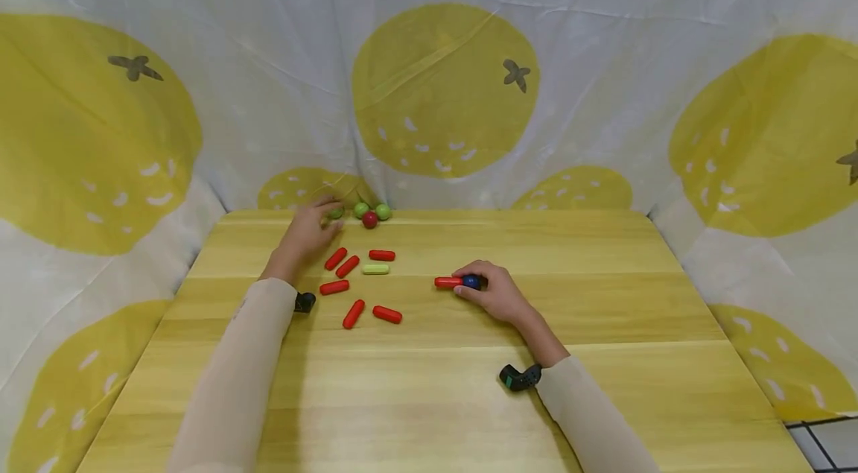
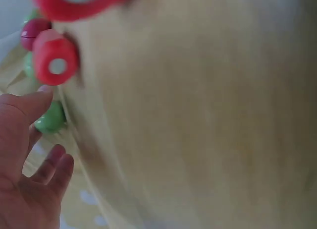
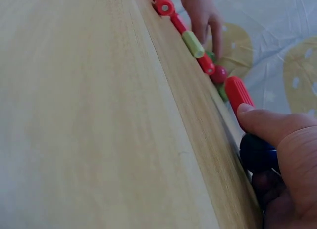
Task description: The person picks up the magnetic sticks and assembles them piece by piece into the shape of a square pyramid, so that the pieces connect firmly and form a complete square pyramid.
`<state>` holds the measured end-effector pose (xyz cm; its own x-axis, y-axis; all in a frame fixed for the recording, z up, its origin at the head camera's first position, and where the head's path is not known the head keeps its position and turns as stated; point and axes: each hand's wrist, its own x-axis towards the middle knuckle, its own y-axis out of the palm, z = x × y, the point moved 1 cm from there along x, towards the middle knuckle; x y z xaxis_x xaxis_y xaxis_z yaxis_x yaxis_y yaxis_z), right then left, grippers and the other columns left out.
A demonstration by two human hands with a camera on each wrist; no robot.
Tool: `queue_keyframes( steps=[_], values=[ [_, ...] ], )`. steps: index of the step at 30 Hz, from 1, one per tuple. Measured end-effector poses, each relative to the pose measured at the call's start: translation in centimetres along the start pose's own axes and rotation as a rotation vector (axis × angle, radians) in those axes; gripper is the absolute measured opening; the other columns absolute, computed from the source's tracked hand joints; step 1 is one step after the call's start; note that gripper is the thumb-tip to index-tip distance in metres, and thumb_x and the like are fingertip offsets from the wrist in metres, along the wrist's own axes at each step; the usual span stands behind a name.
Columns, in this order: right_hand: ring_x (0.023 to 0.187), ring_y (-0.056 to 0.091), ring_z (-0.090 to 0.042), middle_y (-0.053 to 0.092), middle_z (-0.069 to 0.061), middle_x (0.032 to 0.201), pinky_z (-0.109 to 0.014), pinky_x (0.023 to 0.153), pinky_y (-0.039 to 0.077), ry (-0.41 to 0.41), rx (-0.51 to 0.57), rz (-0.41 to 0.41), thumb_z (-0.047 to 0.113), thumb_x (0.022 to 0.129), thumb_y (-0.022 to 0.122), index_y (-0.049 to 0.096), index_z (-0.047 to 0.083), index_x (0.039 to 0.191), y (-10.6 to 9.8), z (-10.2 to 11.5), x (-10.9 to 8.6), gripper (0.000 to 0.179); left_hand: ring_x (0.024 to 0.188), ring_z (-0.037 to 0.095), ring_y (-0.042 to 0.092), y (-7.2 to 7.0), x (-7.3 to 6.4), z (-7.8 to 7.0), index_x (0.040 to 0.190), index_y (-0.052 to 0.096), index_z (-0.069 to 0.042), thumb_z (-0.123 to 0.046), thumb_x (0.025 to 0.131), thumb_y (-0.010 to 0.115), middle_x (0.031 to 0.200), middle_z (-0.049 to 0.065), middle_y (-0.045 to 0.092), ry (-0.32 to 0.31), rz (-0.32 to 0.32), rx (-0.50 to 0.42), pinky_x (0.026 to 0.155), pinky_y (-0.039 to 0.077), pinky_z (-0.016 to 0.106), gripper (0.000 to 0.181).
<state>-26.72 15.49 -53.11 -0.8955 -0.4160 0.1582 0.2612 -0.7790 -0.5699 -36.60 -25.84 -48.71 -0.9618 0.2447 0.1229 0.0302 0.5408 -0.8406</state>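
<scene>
At the back left of the table, my left hand [image 1: 310, 230] reaches to a green ball [image 1: 336, 212], thumb and fingers spread about it. In the left wrist view a gap shows between the thumb and the fingers, with that green ball [image 2: 51, 119] beyond them. My right hand [image 1: 501, 296], right of the table's middle, pinches a red rod [image 1: 447, 282] together with a dark blue ball [image 1: 472, 281] at the rod's end. The right wrist view shows the thumb lying on the red rod [image 3: 238, 97], with the blue ball [image 3: 257, 152] below it.
Two more green balls [image 1: 383, 211] and a dark red ball [image 1: 369, 220] sit by the back edge. Several red rods [image 1: 334, 287] and one light green rod [image 1: 375, 269] lie left of centre on the wooden table [image 1: 415, 398]. A lemon-patterned cloth [image 1: 590, 100] hangs behind.
</scene>
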Motion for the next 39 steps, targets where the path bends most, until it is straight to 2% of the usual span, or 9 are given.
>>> queue_keyframes(
  steps=[2, 5, 10, 12, 17, 22, 26, 33, 39],
  values=[
    [0.107, 0.063, -0.016, 0.072, 0.005, 0.113, -0.037, 0.096, 0.052, 0.004, 0.007, 0.004, 0.029, 0.092, 0.08, 0.077, 0.025, 0.115, 0.1, 0.0, -0.2, 0.024, 0.149, 0.05, 0.032, 0.4, -0.2, 0.3, 0.15, 0.053, -0.006, -0.016, 0.102, 0.065, 0.164, 0.022, 0.035, -0.015, 0.02, 0.024, 0.119, 0.032, 0.065, 0.05],
    [0.106, 0.064, -0.016, 0.073, 0.004, 0.113, -0.037, 0.095, 0.052, 0.001, 0.016, 0.0, 0.028, 0.092, 0.08, 0.077, 0.024, 0.115, 0.1, 0.0, -0.1, 0.023, 0.147, 0.049, 0.037, 0.6, -0.4, 0.4, 0.149, 0.055, -0.009, -0.015, 0.102, 0.065, 0.161, 0.021, 0.038, -0.028, -0.004, 0.031, 0.117, 0.036, 0.063, 0.048],
    [0.106, 0.064, -0.016, 0.073, 0.004, 0.113, -0.035, 0.094, 0.053, 0.0, 0.01, -0.001, 0.027, 0.092, 0.081, 0.077, 0.025, 0.114, -0.1, 0.1, 0.1, 0.023, 0.142, 0.047, 0.043, 0.3, -0.9, -0.1, 0.139, 0.062, -0.006, -0.012, 0.101, 0.066, 0.153, 0.024, 0.047, -0.06, -0.081, -0.015, 0.115, 0.04, 0.061, 0.039],
    [0.106, 0.065, -0.016, 0.073, 0.004, 0.113, -0.034, 0.094, 0.053, 0.001, 0.007, 0.0, 0.028, 0.092, 0.081, 0.077, 0.025, 0.114, -0.2, 0.1, 0.1, 0.023, 0.135, 0.046, 0.05, 0.3, -1.3, -0.3, 0.138, 0.063, -0.004, -0.013, 0.101, 0.067, 0.148, 0.025, 0.051, -0.076, -0.1, -0.03, 0.111, 0.044, 0.06, 0.039],
    [0.105, 0.065, -0.017, 0.073, 0.004, 0.113, -0.036, 0.093, 0.054, 0.018, 0.016, -0.019, 0.026, 0.092, 0.081, 0.077, 0.025, 0.113, -0.4, 0.0, 0.0, 0.022, 0.113, 0.042, 0.063, 0.4, -2.2, -1.1, 0.142, 0.059, -0.001, -0.017, 0.1, 0.07, 0.139, 0.026, 0.058, -0.084, -0.112, -0.097, 0.097, 0.054, 0.056, 0.047],
    [0.105, 0.065, -0.017, 0.073, 0.002, 0.114, -0.037, 0.094, 0.053, 0.017, 0.013, -0.022, 0.029, 0.092, 0.08, 0.077, 0.025, 0.114, -0.4, -0.3, 0.0, 0.022, 0.111, 0.041, 0.067, 0.6, -3.3, -2.2, 0.138, 0.063, -0.002, -0.019, 0.098, 0.073, 0.134, 0.023, 0.063, -0.072, -0.137, -0.13, 0.095, 0.057, 0.054, 0.044],
    [0.105, 0.066, -0.018, 0.074, 0.001, 0.115, -0.036, 0.093, 0.054, 0.013, 0.011, -0.028, 0.03, 0.093, 0.079, 0.077, 0.024, 0.114, -0.6, -0.3, -0.2, 0.023, 0.11, 0.037, 0.069, 0.9, -4.5, -3.7, 0.136, 0.067, -0.006, -0.021, 0.095, 0.077, 0.128, 0.018, 0.068, -0.06, -0.131, -0.17, 0.095, 0.058, 0.052, 0.044],
    [0.105, 0.066, -0.019, 0.074, 0.0, 0.115, -0.036, 0.092, 0.055, 0.012, 0.016, -0.043, 0.026, 0.092, 0.08, 0.077, 0.022, 0.114, -0.7, -0.2, -0.3, 0.022, 0.102, 0.03, 0.072, 2.2, -6.1, -7.9, 0.129, 0.071, -0.013, -0.027, 0.092, 0.08, 0.116, 0.008, 0.074, 0.058, -0.066, -0.182, 0.089, 0.06, 0.047, 0.04],
    [0.105, 0.066, -0.018, 0.074, 0.001, 0.116, -0.036, 0.093, 0.054, 0.033, 0.037, -0.034, 0.029, 0.092, 0.08, 0.077, 0.023, 0.115, -0.1, -0.3, -0.5, 0.023, 0.101, 0.025, 0.071, 3.6, -6.7, -10.6, 0.12, 0.072, -0.012, -0.022, 0.089, 0.083, 0.11, 0.005, 0.075, 0.112, 0.025, -0.211, 0.092, 0.06, 0.043, 0.034]
  ],
)
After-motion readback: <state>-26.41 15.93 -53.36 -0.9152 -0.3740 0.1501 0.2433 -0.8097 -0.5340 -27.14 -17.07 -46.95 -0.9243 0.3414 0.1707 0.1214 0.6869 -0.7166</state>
